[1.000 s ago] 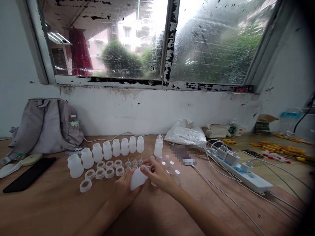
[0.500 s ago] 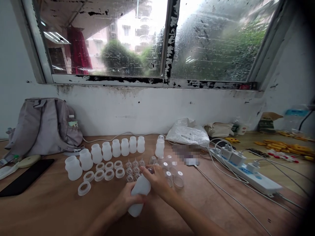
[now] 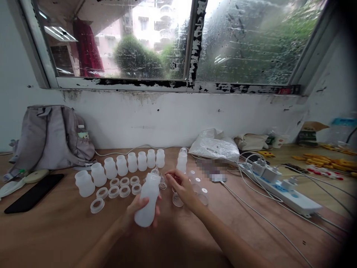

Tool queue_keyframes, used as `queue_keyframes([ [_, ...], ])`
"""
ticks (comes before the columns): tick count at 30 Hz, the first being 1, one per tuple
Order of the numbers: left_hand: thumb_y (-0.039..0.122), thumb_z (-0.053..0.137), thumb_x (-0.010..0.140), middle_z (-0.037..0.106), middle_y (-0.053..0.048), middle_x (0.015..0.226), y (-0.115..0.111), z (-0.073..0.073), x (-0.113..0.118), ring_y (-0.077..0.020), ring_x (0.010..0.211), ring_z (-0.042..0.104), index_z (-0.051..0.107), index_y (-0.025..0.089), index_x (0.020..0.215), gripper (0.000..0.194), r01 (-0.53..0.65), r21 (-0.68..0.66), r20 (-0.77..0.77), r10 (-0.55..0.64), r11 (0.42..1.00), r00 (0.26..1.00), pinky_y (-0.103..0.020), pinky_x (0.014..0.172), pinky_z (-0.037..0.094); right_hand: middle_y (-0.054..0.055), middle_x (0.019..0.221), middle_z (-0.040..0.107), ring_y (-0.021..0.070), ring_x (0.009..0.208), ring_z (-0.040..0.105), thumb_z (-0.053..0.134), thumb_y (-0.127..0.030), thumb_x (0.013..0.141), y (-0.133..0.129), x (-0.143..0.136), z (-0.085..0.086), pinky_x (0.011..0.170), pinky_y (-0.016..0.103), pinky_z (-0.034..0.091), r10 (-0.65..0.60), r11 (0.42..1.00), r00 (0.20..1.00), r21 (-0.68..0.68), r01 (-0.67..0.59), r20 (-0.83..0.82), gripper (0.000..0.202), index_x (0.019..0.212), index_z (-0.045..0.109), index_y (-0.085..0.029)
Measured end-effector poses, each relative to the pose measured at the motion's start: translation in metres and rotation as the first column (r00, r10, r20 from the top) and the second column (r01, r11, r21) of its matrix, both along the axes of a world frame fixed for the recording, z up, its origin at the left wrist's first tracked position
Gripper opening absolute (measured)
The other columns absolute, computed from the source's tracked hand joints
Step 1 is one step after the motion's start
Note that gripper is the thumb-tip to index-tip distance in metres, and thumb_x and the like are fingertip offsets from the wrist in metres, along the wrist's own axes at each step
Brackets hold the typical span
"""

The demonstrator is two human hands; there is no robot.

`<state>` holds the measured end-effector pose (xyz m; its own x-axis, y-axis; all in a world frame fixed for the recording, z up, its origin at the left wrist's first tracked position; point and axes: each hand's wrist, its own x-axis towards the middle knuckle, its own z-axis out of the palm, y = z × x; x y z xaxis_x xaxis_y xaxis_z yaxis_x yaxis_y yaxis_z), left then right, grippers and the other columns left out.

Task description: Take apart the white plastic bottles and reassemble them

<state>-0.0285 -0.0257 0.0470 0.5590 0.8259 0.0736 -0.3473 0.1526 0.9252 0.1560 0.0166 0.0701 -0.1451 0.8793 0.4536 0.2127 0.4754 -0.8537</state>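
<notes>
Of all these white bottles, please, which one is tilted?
It is the held bottle, in the left hand; it leans, whereas the row of eight bottles and the separate capped bottle stand upright.

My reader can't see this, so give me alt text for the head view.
A person's left hand holds a tilted frosted bottle, with the right hand beside it. Eight open-topped bottles and loose rings sit on a brown table below a window.

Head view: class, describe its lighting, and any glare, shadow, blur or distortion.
All in the head view: the window glares, bleached near its top; the table darkens below the bottle in the left hand; a pixelated patch sits in front of the bag; black shading cuts the right edge.
</notes>
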Motion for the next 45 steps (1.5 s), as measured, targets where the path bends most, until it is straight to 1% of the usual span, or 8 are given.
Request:
queue_keyframes([
  [3, 0.048, 0.045, 0.079, 0.063, -0.007, 0.085, 0.002, -0.003, 0.009, -0.0179, 0.072, 0.06, 0.054, 0.016, 0.099, 0.039, -0.304, 0.113, -0.14, 0.318, 0.946, 0.938, -0.028, 0.063, 0.046, -0.001, 0.067, 0.051, 0.0088, 0.052, 0.043, 0.044, -0.041, 0.083, -0.01, -0.006, 0.002, 0.046, 0.021, 0.035, 0.048, 0.999, 0.998, -0.005, -0.048, 0.029, 0.025, 0.086, 0.054, -0.018],
  [6, 0.054, 0.045, 0.076, 0.063, -0.008, 0.093, 0.004, -0.006, 0.014, -0.0221, 0.085, 0.057, 0.056, 0.018, 0.102, 0.045, -0.368, 0.245, -0.213, 0.421, 0.897, 0.882, -0.034, 0.074, 0.046, 0.001, 0.074, 0.054, 0.0098, 0.057, 0.048, 0.046, -0.041, 0.081, -0.019, -0.013, 0.002, 0.051, 0.022, 0.039, 0.084, 0.996, 0.992, -0.006, -0.084, 0.091, 0.027, 0.094, 0.055, -0.019],
  [22, 0.044, 0.045, 0.08, 0.058, -0.007, 0.106, -0.002, 0.003, 0.02, -0.022, 0.097, 0.052, 0.052, 0.015, 0.113, 0.044, -0.197, 0.379, -0.258, 0.307, 0.904, 0.916, -0.031, 0.083, 0.041, 0.002, 0.081, 0.06, 0.0144, 0.072, 0.055, 0.055, -0.043, 0.075, -0.011, -0.009, 0.003, 0.064, 0.026, 0.044, 0.159, 0.975, 0.949, -0.11, -0.195, -0.274, 0.029, 0.089, 0.057, -0.018],
  [26, 0.046, 0.049, 0.078, 0.061, -0.009, 0.098, 0.001, -0.003, 0.018, -0.0221, 0.091, 0.054, 0.055, 0.013, 0.106, 0.043, -0.341, 0.305, -0.157, 0.4, 0.889, 0.903, -0.029, 0.073, 0.044, 0.002, 0.081, 0.059, 0.0131, 0.065, 0.054, 0.056, -0.045, 0.073, -0.007, -0.005, 0.007, 0.06, 0.026, 0.044, 0.093, 0.983, 0.939, -0.122, -0.14, -0.33, 0.032, 0.092, 0.057, -0.018],
  [30, 0.044, 0.053, 0.075, 0.06, -0.007, 0.096, 0.01, -0.002, 0.007, -0.0201, 0.087, 0.056, 0.049, 0.016, 0.108, 0.043, -0.651, 0.284, 0.048, 0.667, 0.704, 0.743, -0.028, 0.071, 0.045, 0.003, 0.083, 0.059, 0.0153, 0.073, 0.056, 0.059, -0.041, 0.072, -0.009, -0.008, 0.005, 0.066, 0.027, 0.045, 0.166, 0.976, 0.971, -0.115, -0.188, -0.174, 0.03, 0.091, 0.057, -0.019],
  [34, 0.047, 0.052, 0.075, 0.061, -0.004, 0.086, 0.022, 0.004, -0.006, -0.017, 0.075, 0.059, 0.048, 0.018, 0.106, 0.042, -0.804, 0.209, 0.141, 0.796, 0.557, 0.589, -0.025, 0.064, 0.047, 0.003, 0.079, 0.057, 0.0169, 0.073, 0.054, 0.064, -0.035, 0.068, -0.02, -0.015, -0.011, 0.068, 0.029, 0.044, 0.355, 0.934, 0.872, -0.101, -0.342, 0.337, 0.026, 0.088, 0.062, -0.019],
  [38, 0.052, 0.049, 0.075, 0.061, -0.003, 0.084, 0.028, 0.002, -0.009, -0.0149, 0.065, 0.06, 0.049, 0.019, 0.099, 0.04, -0.796, 0.178, 0.065, 0.8, 0.578, 0.596, -0.026, 0.059, 0.047, 0.006, 0.089, 0.052, 0.0193, 0.081, 0.052, 0.069, -0.03, 0.062, -0.025, -0.017, -0.022, 0.073, 0.031, 0.043, 0.291, 0.938, 0.739, -0.029, -0.346, 0.607, 0.032, 0.091, 0.063, -0.019],
  [45, 0.044, 0.056, 0.071, 0.06, -0.003, 0.088, 0.026, -0.002, -0.005, -0.02, 0.083, 0.056, 0.054, 0.017, 0.095, 0.036, -0.637, 0.546, -0.154, 0.812, 0.545, 0.563, -0.031, 0.074, 0.043, 0.001, 0.074, 0.054, 0.011, 0.061, 0.049, 0.048, -0.029, 0.082, -0.005, -0.031, 0.025, 0.058, 0.022, 0.039, 0.048, 0.95, 0.891, 0.255, -0.18, 0.451, 0.028, 0.108, 0.049, -0.018],
])
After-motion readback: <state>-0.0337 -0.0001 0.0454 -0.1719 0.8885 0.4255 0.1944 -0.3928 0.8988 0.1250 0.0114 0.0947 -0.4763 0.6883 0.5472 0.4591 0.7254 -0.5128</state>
